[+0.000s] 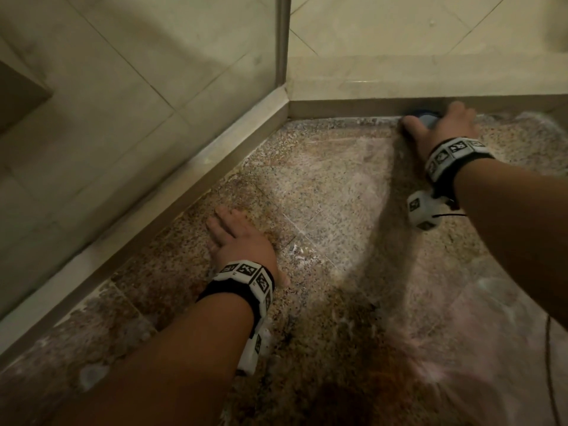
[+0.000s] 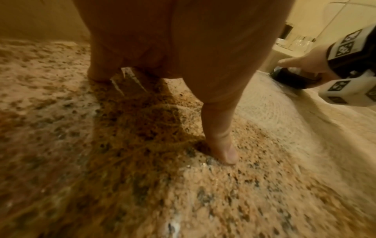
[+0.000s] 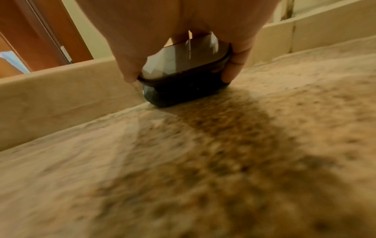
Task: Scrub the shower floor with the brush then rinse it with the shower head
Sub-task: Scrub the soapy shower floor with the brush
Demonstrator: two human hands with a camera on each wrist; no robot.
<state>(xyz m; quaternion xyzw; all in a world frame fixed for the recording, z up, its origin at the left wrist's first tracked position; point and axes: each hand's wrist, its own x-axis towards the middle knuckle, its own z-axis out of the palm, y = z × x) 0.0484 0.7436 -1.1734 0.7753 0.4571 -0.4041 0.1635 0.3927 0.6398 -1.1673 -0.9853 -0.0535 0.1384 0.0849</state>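
Right hand [image 1: 442,127] hides most of brush [image 1: 427,118].

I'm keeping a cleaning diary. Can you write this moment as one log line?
step: scrubbing | right hand: grips brush at curb | left hand: flat on floor | rinse: not yet

No readable text anywhere; the wristbands [image 1: 246,273] carry only black-and-white square marker patterns.
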